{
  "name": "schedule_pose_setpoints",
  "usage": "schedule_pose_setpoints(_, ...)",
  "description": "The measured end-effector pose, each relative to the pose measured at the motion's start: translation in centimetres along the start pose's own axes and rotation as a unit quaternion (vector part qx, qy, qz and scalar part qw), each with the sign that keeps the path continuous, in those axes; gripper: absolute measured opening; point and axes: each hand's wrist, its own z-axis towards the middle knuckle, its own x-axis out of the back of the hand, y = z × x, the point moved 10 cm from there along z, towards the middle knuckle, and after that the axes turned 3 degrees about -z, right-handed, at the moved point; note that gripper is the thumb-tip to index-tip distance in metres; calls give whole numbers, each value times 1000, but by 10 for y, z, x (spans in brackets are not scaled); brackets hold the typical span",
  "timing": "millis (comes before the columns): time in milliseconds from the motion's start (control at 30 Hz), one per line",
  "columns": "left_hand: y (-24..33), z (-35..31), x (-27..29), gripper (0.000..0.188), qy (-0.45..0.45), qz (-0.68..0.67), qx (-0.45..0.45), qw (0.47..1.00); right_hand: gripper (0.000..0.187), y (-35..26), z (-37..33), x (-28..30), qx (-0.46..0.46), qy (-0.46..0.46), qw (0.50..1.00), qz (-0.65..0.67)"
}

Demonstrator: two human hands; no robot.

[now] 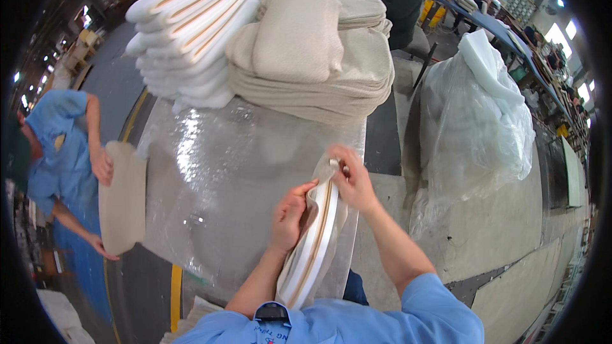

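A white foam cushion pad [326, 224] with a brown stripe along its edge stands on its side against my body, partly inside a beige fabric cover [323, 169]. My left hand [290, 220] pinches the cover's left edge about halfway up. At the far end, my right hand [352, 178] has its fingers closed on the cover's tip. The pad's striped edge shows through the gap between the cover's two sides. The lower end of the pad is hidden by my shirt.
Under my hands is a plastic-covered table [236, 172]. White foam pads [191, 32] and beige covers [312, 83] are stacked at its far side. A co-worker [60, 146] at left holds a beige cushion [122, 197]. Another person [405, 6] sits beyond. A plastic-wrapped bundle [475, 121] stands right.
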Motion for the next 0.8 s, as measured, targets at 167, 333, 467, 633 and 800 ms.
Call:
schedule_pose_setpoints(167,-21,-153,132,66,157,80,223,959,20,10,18,-15,-5,-40,998,-57)
schedule_pose_setpoints(333,-16,-318,171,68,195,74,273,939,20,9,14,-29,-18,39,999,-15)
schedule_pose_setpoints(467,-18,-329,131,69,170,-5,186,968,25,2,23,-35,8,54,996,-76)
schedule_pose_setpoints(633,-11,-321,113,67,223,-84,127,963,27,0,20,-46,-17,64,994,-91)
schedule_pose_setpoints(800,-11,-298,108,58,229,-122,60,964,27,-12,-1,-33,-33,95,989,-112)
